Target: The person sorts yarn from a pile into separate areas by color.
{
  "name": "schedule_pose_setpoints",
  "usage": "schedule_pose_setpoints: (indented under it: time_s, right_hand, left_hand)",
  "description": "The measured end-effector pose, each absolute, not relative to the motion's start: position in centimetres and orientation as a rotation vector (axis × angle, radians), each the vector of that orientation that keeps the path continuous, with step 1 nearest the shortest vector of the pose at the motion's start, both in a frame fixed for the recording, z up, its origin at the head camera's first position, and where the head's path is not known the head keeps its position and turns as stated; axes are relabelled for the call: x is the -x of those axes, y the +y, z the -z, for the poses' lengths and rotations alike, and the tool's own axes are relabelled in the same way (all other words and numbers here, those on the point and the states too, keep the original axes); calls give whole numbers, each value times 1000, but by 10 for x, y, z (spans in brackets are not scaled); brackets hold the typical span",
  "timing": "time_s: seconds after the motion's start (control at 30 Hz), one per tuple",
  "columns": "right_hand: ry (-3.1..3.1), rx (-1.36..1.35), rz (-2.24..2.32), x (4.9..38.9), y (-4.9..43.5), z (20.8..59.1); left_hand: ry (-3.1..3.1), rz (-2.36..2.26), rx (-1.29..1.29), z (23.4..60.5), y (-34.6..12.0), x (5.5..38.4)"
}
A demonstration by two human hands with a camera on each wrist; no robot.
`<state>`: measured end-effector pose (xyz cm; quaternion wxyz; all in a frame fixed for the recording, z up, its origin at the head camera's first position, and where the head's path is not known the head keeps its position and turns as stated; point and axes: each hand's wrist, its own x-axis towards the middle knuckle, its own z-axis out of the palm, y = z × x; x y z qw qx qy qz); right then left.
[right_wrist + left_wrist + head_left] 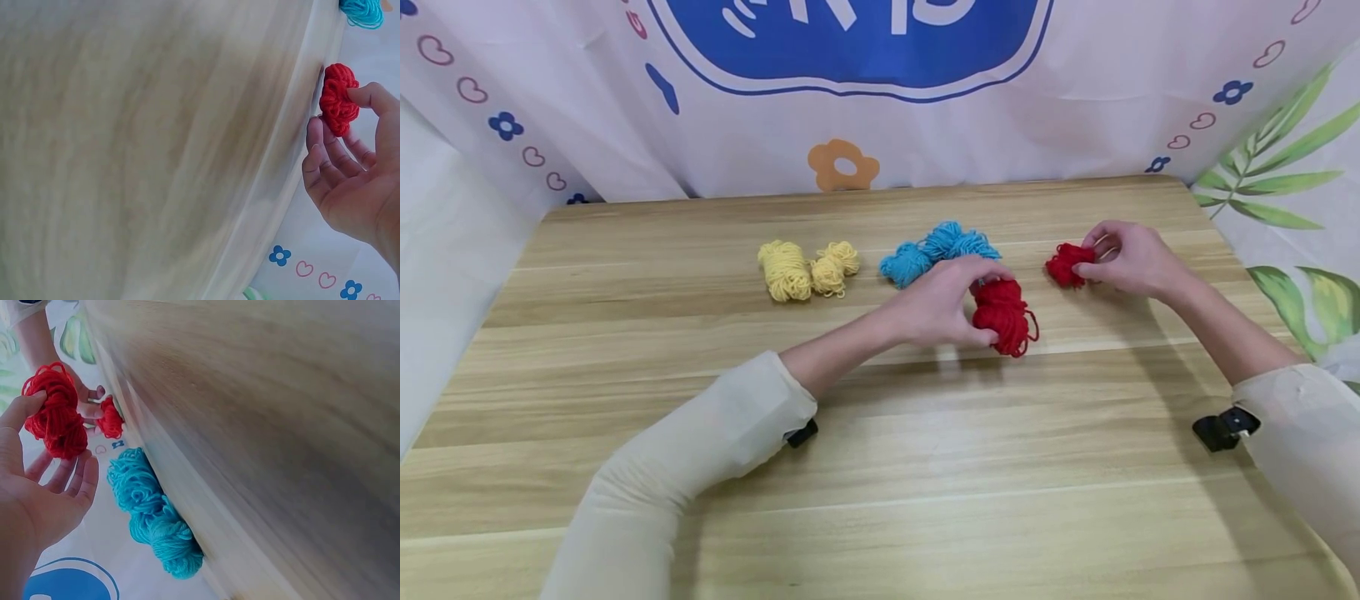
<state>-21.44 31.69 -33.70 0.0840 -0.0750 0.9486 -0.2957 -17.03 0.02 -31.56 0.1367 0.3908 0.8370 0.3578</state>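
My left hand (942,305) holds a larger bundle of red yarn (1002,317) between thumb and fingers, raised off the table in front of the blue yarn. Loose loops hang from its right side. In the left wrist view, the thumb presses this red bundle (57,412) from one side and the fingers lie on the other. Farther right, my right hand (1131,260) pinches a smaller bundle of red yarn (1069,265), at or just above the tabletop. The right wrist view has the thumb on that small red bundle (339,100), fingertips beside it.
Blue yarn bundles (942,250) lie together behind my left hand. Two yellow yarn bundles (786,272) sit side by side to their left. All rest on a wood-grain table (880,500), with a printed white cloth (737,142) hanging behind its far edge.
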Motion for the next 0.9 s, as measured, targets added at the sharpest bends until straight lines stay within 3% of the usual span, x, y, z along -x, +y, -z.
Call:
schedule_pose_setpoints:
  time_s: [0.9]
  right_hand:
    - [2868, 199, 852, 215, 324, 337]
  left_hand:
    - [2435, -1022, -1104, 318, 19, 175]
